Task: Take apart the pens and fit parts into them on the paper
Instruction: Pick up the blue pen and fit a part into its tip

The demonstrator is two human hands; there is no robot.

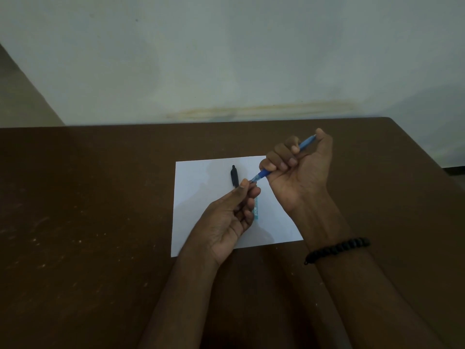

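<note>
A person sits at a brown table (100,197) with a white sheet of paper (201,210) lying flat in the middle of it. Both hands are up above the paper, palms turned toward the person. The right hand (299,172) is at about 2 o'clock from the middle of the paper, and its fingers are curled tight round a blue pen (264,174). The pen slants, with its top end poking out by the thumb at 2 o'clock and its tip end pointing down toward 8 o'clock. The left hand (234,212) is lower, near the middle of the paper, and its thumb and first finger pinch the tip end of the same blue pen. The other left fingers are bent in loosely. So the two hands meet on the one pen, one at each end. A black pen part (234,176) lies on the paper at about 11 o'clock from the left hand, just beside the thumb but not touching it. A small light blue and white piece (256,210) peeks out on the paper at 3 o'clock of the left fingers; what it is cannot be told. A black bead bracelet (337,249) sits on the right wrist. A pale wall (226,59) stands behind the table.
</note>
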